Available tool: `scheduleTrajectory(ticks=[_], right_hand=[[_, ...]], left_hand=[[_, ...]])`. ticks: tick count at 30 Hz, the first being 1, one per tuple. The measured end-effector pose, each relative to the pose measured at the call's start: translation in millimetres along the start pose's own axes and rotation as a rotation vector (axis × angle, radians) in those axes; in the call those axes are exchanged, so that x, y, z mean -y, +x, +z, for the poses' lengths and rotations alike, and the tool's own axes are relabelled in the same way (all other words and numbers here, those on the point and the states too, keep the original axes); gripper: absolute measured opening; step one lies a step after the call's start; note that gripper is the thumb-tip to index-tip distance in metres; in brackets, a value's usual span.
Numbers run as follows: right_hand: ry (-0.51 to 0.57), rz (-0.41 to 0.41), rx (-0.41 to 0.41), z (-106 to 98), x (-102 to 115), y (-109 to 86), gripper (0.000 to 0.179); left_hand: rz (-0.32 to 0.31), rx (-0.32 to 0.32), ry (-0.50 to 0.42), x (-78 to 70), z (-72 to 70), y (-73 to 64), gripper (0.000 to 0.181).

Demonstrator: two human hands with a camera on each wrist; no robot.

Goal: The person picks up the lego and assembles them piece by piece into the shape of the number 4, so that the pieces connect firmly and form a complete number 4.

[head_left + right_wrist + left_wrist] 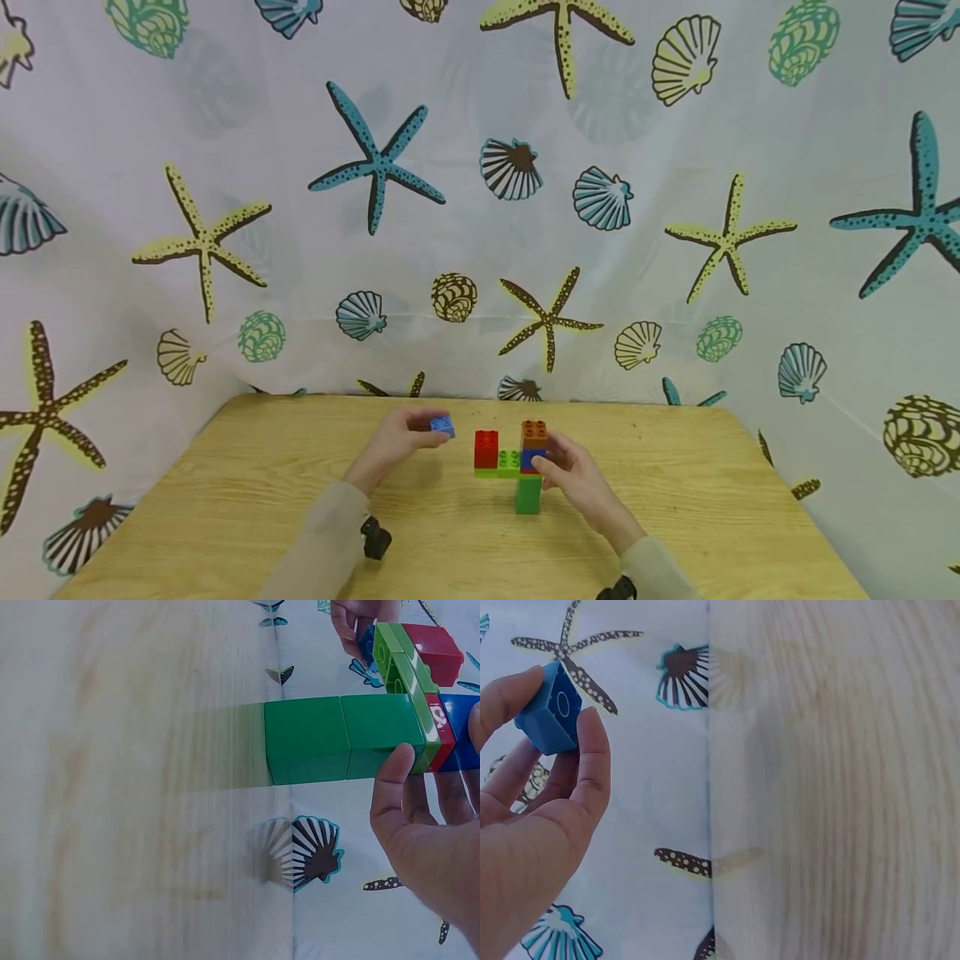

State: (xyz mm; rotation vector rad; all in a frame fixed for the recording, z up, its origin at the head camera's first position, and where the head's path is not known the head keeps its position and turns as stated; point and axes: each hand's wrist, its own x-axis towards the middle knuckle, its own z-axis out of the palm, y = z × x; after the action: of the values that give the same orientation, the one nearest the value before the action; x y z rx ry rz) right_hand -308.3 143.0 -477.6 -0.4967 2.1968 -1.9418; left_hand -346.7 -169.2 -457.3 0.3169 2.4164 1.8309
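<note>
My left hand (401, 442) pinches a light blue toy brick (442, 426) between thumb and fingers, raised above the table, left of a brick structure. In the left wrist view the hollow underside of the blue brick (551, 712) shows. The structure has a green base (528, 495) of two stacked bricks standing on the table. A lime green piece (508, 463) juts left from it, with a red brick (486, 450) on its end. Above the base are a thin red piece (441, 731), a dark blue brick (529, 460) and an orange-brown brick (534, 430). My right hand (581, 483) grips this column from the right.
The wooden table (637, 517) reaches back to a white cloth (465, 242) printed with starfish and shells, which also hangs at both sides. A dark wrist device (375, 537) sits on the left sleeve.
</note>
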Motion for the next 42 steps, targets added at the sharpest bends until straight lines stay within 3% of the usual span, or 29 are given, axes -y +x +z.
scheduleTrajectory(ticks=[8, 18, 27, 33, 42], right_hand=[[0.001, 0.013, -0.008, 0.5, -1.6, -3.4, 0.068], [0.000, 0.000, 0.001, 1.2, 0.9, -1.0, 0.059], [0.004, 0.016, -0.017, 0.7, -1.6, -1.6, 0.072], [-0.008, 0.021, -0.014, 0.3, -1.2, 0.4, 0.074], [0.000, 0.015, -0.009, 0.8, 1.1, -1.4, 0.067]], left_hand=[[0.002, 0.030, -0.109, -14.5, 11.2, -8.9, 0.045], [0.042, -0.008, -0.217, -39.3, 23.4, -22.2, 0.045], [0.077, -0.028, -0.202, -43.1, 38.3, -25.2, 0.039], [0.099, -0.016, -0.121, -43.9, 47.7, -23.1, 0.042], [0.138, 0.016, -0.066, -43.4, 59.8, -24.1, 0.043]])
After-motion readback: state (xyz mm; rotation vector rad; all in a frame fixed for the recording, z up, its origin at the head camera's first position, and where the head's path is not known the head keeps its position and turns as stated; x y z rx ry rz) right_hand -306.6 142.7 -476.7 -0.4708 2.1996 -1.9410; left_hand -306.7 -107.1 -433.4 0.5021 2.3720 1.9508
